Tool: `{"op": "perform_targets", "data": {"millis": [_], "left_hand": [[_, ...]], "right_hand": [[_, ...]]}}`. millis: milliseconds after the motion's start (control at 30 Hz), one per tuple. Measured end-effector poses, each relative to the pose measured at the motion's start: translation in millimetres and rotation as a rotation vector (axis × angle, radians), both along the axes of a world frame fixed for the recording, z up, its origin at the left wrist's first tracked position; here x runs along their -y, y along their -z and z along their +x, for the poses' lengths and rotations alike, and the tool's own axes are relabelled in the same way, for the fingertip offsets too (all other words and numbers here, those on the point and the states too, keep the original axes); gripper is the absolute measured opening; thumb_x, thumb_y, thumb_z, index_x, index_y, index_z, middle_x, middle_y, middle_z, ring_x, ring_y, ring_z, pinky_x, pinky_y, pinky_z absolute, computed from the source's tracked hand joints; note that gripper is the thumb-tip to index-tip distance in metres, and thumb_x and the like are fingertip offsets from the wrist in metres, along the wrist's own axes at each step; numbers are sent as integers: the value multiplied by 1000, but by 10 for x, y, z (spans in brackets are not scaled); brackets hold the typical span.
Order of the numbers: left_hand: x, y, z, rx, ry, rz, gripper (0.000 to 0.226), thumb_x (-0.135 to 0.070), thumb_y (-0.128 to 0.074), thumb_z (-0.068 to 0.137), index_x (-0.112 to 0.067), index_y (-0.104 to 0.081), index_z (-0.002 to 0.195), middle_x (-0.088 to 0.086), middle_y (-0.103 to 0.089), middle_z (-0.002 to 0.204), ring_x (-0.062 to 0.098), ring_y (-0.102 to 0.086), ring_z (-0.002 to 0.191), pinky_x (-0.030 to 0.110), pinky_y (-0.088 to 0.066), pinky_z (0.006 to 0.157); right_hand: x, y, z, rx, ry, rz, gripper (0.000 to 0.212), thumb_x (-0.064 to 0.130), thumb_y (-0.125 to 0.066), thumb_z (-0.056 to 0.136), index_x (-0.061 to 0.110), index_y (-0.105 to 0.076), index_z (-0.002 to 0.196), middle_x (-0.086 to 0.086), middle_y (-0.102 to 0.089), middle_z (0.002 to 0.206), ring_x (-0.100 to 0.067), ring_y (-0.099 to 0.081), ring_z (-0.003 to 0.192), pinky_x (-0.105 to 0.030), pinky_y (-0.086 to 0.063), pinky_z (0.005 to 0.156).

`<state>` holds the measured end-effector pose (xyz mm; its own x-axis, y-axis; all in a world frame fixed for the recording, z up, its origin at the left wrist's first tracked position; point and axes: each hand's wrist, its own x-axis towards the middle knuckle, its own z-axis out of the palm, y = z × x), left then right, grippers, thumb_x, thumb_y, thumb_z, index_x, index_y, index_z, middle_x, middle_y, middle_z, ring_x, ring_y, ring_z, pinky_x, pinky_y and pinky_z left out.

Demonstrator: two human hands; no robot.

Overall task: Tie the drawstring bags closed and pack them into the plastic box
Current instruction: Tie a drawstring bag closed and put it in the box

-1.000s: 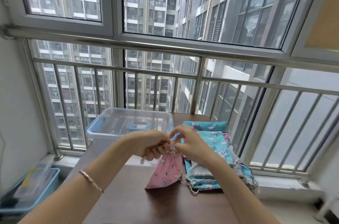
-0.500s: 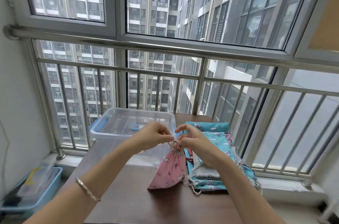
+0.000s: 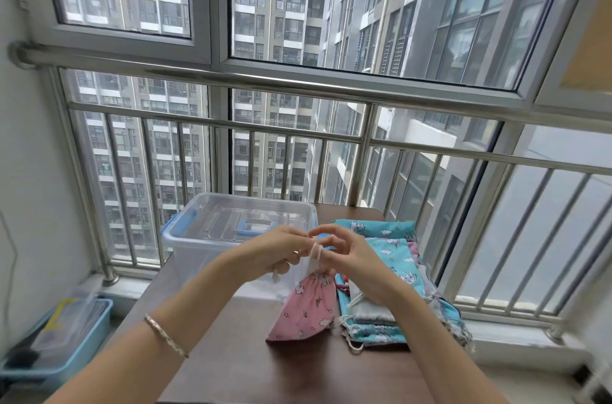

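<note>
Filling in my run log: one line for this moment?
stage: tying | left hand: pinches drawstring | right hand: pinches drawstring | pink bag: neck gathered

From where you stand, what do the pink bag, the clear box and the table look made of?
The pink drawstring bag looks like matte woven cloth, likely cotton: it gathers into pleats at the neck. The plastic box is clear and glossy: you see through its walls. The table is dark brown and smooth, wood or wood-look laminate, unclear which.
</note>
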<state>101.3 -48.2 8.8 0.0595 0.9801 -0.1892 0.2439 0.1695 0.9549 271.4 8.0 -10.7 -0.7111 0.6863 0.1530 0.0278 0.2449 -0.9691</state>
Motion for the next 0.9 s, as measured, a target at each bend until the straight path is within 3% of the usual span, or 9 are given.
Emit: {"op": "perform_targets", "data": {"millis": [67, 200, 367, 467, 567, 633, 700, 800, 900], "left_hand": [[-21, 6, 1, -5, -59, 0, 30, -28, -64, 91, -4, -68, 109, -6, -48, 65, 5, -33, 49, 17, -25, 43], [-27, 18, 41, -197, -144, 75, 31, -39, -64, 89, -10, -73, 98, -3, -46, 69, 9, -33, 55, 17, -27, 45], [50, 68, -5, -321, -148, 239, 21, -32, -64, 90, -16, -76, 83, 4, -47, 65, 10, -29, 45, 19, -24, 40], [101, 143, -134, -393, -170, 269, 21, -27, -63, 91, -22, -74, 74, 4, -49, 63, 15, -32, 52, 26, -27, 47], [143, 230, -191, -465, -125, 311, 18, -26, -64, 90, -26, -73, 74, -2, -55, 63, 16, -41, 59, 29, -33, 57], [141, 247, -165, -640, -128, 405, 9, -31, -67, 87, -27, -75, 84, -7, -55, 76, 12, -46, 73, 27, -39, 69], [134, 225, -117, -891, -164, 548, 15, -38, -69, 84, -30, -76, 93, -11, -47, 79, 11, -43, 80, 30, -39, 76], [169, 116, -13, -1000, -159, 624, 18, -43, -65, 86, -34, -75, 98, -16, -52, 72, 9, -48, 69, 24, -37, 60], [172, 54, 97, -926, -207, 661, 17, -39, -66, 86, -31, -76, 97, -11, -70, 80, 2, -51, 61, 14, -33, 54]], "right_hand": [[-4, 49, -20, -57, -1, -111, 33, 33, -63, 89, 12, -69, 114, -20, -66, 98, -19, -63, 79, -28, -55, 74], [-63, 146, -70, -263, 148, -350, 35, 32, -54, 94, 2, -72, 98, -14, -71, 95, -24, -65, 98, -40, -46, 99], [-99, 191, -21, -481, 233, -659, 34, 23, -48, 99, 11, -63, 71, -10, -73, 92, -22, -66, 95, -39, -41, 101], [-173, 239, 61, -623, 266, -754, 29, 23, -48, 99, 12, -57, 74, -3, -65, 65, -18, -71, 75, -35, -53, 83], [-183, 298, 52, -503, 275, -693, 21, 20, -52, 97, 4, -60, 87, 1, -40, 53, -11, -53, 48, -26, -54, 56], [-156, 273, 30, -302, 255, -522, 25, 20, -54, 97, -3, -63, 99, 2, -30, 56, -8, -37, 45, -21, -48, 51], [-140, 196, 10, -27, 237, -249, 29, 21, -58, 96, -6, -68, 101, 4, -31, 53, -8, -35, 44, -20, -45, 52], [-101, 5, -32, 338, 149, 64, 24, 18, -62, 93, -3, -72, 92, 0, -46, 57, -7, -46, 48, -16, -41, 52], [-46, -160, -66, 560, 39, 158, 22, 11, -52, 90, 12, -68, 74, 3, -51, 66, -8, -48, 62, -14, -37, 54]]}}
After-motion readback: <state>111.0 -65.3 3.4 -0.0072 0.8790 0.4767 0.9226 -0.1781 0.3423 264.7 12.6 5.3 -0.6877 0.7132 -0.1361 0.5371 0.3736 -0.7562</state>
